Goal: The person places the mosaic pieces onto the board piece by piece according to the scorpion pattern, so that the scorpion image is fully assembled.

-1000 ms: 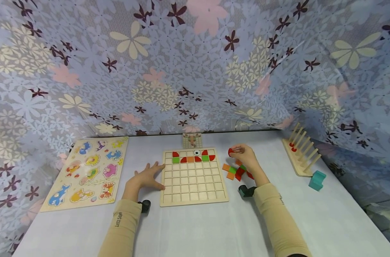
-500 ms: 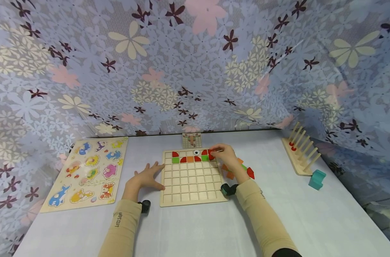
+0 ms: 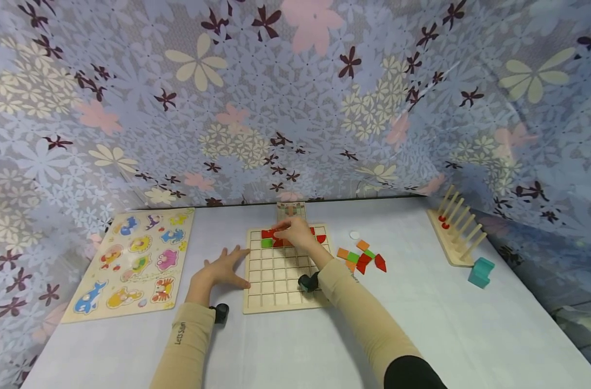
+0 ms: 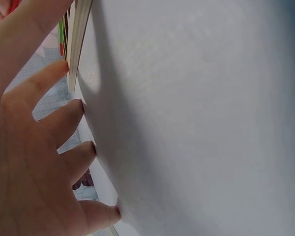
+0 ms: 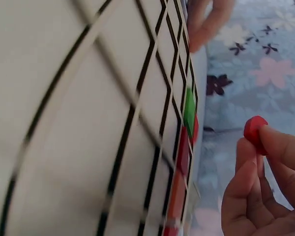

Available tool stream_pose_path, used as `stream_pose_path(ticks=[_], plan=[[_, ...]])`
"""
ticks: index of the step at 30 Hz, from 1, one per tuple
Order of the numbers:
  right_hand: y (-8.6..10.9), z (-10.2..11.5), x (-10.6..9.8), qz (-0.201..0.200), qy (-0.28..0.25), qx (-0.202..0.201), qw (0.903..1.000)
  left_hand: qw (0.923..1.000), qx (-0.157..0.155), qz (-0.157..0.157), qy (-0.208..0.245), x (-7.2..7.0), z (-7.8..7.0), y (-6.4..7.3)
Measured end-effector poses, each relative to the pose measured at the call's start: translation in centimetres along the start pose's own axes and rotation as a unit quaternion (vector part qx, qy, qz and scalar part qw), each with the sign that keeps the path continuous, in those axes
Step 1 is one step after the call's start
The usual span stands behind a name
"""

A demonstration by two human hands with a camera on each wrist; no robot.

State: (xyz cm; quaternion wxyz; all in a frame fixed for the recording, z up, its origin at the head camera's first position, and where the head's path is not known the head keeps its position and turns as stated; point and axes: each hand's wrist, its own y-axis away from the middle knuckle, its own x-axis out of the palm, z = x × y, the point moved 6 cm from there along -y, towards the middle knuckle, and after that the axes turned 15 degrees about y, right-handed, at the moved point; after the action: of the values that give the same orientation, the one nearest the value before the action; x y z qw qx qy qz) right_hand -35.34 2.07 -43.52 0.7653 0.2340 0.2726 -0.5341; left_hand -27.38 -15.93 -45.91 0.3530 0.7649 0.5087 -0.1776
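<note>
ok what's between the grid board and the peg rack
In the head view: loose red, orange and green pieces and a white disc beside the grid board, then bare table up to the peg rack.

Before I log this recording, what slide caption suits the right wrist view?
Right hand pinches a red piece above a gridded board bearing green, red and orange pieces.

Card [image 3: 291,209] partly hidden behind right grip [image 3: 297,234]
</note>
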Motion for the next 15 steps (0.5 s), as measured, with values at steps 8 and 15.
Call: stream_pose_path(ticks=[8, 15], plan=[[-1.5, 1.7, 2.5, 0.023, 0.069, -0.01, 0.9973, 1.0, 0.006, 0.004, 0.005, -0.1, -0.2, 0.2], [-2.3, 2.6, 3.5, 0.019, 0.146, -0.016, 0.989, 1.0, 0.007, 0.002, 0.006, 0.0, -0.2, 0.1]])
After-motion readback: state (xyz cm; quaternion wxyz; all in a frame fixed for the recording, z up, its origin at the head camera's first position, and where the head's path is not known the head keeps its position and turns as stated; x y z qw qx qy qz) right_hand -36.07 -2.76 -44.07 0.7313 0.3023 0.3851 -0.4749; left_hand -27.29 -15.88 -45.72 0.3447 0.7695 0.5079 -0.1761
